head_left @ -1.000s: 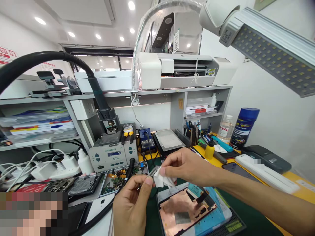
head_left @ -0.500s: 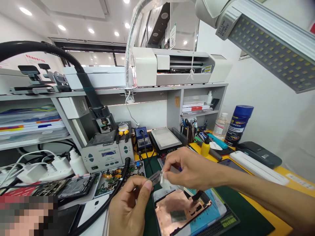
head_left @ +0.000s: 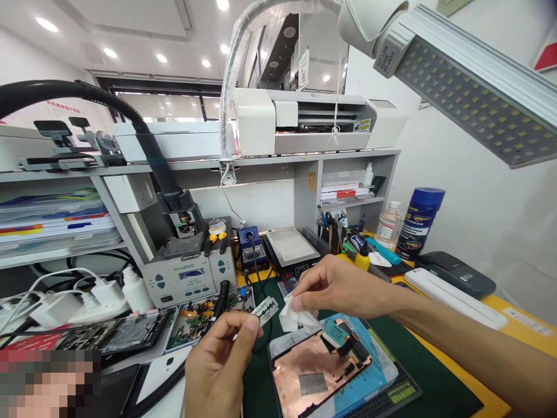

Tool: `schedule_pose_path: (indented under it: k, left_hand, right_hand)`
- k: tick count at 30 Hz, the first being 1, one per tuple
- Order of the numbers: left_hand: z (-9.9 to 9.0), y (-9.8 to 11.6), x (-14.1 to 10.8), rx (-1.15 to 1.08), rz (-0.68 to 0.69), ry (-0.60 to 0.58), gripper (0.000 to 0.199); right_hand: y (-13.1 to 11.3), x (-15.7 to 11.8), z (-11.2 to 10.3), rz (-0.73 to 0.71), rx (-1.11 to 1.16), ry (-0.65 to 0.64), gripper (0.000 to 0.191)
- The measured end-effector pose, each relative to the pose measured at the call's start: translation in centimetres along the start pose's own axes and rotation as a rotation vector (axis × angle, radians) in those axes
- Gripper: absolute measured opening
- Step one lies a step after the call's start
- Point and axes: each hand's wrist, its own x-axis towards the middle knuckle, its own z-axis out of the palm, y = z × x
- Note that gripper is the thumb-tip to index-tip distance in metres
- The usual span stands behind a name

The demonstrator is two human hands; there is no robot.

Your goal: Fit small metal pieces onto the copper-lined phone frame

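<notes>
Between the thumb and fingers of my left hand (head_left: 224, 357) is a thin metal razor blade (head_left: 266, 311), its slotted end pointing up and right. My right hand (head_left: 328, 287) pinches a crumpled white tissue (head_left: 296, 318) just right of the blade, apart from it. Below the tissue lies a copper-coloured phone part (head_left: 300, 371) with a grey square and a dark flex cable. It rests on a blue and white pad (head_left: 374, 380) over a black perforated tray (head_left: 407, 390).
A hot-air station (head_left: 187, 278) and a tray of small parts (head_left: 191, 325) stand left, crossed by a black hose. A heating plate (head_left: 292, 247) is behind my hands. A blue spray can (head_left: 420, 223) and a clear bottle (head_left: 389, 223) stand right; an LED lamp (head_left: 474, 98) hangs above.
The blade has come away from the tissue and turned its face to view. My left hand has shifted slightly left, and the tissue hangs more open in my right hand.
</notes>
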Motion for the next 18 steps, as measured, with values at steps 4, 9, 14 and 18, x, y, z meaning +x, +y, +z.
schedule_pose_path:
  k: [4, 9, 14, 18]
  left_hand:
    - [0.2, 0.3, -0.1, 0.046, 0.045, -0.005, 0.033]
    - [0.6, 0.6, -0.6, 0.119, 0.095, -0.023, 0.030]
    - [0.4, 0.5, -0.7, 0.201, 0.139, -0.077, 0.026]
    - [0.1, 0.0, -0.5, 0.295, 0.116, -0.157, 0.029]
  right_hand:
    - [0.3, 0.7, 0.2, -0.011, 0.109, -0.032, 0.029]
    - [0.1, 1.4, 1.0, -0.001, 0.143, -0.060, 0.032]
    - [-0.5, 0.8, 2.1, -0.050, -0.244, 0.063, 0.023]
    - [-1.0, -0.1, 2.3, -0.081, -0.493, 0.076, 0.019]
